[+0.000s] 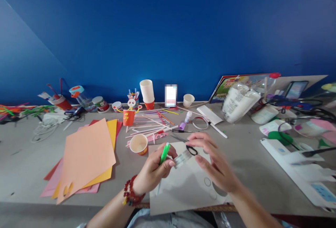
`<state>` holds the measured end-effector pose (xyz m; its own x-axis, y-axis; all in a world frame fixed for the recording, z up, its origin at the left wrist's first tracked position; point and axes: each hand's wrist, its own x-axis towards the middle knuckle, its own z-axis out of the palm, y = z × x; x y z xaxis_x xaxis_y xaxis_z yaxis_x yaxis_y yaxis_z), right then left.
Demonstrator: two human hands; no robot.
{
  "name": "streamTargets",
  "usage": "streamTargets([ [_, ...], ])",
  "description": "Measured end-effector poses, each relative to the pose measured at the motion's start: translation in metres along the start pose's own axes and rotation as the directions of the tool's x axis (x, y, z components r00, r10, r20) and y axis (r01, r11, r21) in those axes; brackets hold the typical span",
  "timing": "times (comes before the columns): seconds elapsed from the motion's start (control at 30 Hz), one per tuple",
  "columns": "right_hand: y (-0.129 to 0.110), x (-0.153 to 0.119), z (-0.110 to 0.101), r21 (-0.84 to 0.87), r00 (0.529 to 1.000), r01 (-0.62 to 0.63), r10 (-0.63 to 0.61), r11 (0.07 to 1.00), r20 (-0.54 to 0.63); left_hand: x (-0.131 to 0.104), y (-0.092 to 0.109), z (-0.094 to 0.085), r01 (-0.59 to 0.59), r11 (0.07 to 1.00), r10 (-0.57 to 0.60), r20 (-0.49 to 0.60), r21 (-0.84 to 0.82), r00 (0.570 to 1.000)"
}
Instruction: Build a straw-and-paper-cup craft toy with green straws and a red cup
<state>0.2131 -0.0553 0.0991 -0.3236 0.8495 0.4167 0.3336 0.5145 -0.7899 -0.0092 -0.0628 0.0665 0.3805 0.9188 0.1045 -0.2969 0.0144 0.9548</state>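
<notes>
My left hand [157, 165] is closed around a green pen [165, 153] that stands upright in the fist. Between the same hand's thumb and fingers sticks out a clear, blurred plastic strip [183, 158]. My right hand [214, 161] is open, fingers apart, just right of the strip; its fingertips hover by the black-handled scissors [192, 150]. Under both hands lies a white sheet [175, 194] with cut-out holes and a drawn circle [207, 181]. Whether the right fingertips touch the scissors, I cannot tell.
Coloured paper sheets [89, 154] are stacked at left. A paper cup [138, 144] stands near my left hand, with paper straws [147, 118] behind it. Behind the sheet are a glue stick [187, 117] and a tape ring [200, 123]. A white power strip [286, 166] lies at right.
</notes>
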Motion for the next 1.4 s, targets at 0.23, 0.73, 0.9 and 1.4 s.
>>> streamTargets([
  [0.23, -0.009, 0.016, -0.008, 0.167, 0.925, -0.043, -0.024, 0.985, 0.379, 0.003, 0.009, -0.004, 0.01, 0.997, -0.017, 0.092, 0.077, 0.996],
  [0.73, -0.005, 0.01, 0.013, -0.237, 0.968, 0.23, -0.197, 0.944, 0.155, 0.0, 0.01, 0.001, 0.011, 0.924, 0.067, -0.19, 0.382, 0.98],
  [0.9, -0.006, 0.009, 0.017, -0.369, 0.947, 0.321, -0.301, 0.872, 0.112, 0.001, 0.008, 0.0, 0.05, 0.935, 0.016, -0.186, 0.35, 0.982],
  [1.4, -0.007, 0.012, 0.024, -0.406, 0.972, 0.234, -0.213, 0.883, 0.098, -0.004, 0.003, 0.0, 0.009, 0.929, 0.038, -0.12, 0.37, 0.992],
])
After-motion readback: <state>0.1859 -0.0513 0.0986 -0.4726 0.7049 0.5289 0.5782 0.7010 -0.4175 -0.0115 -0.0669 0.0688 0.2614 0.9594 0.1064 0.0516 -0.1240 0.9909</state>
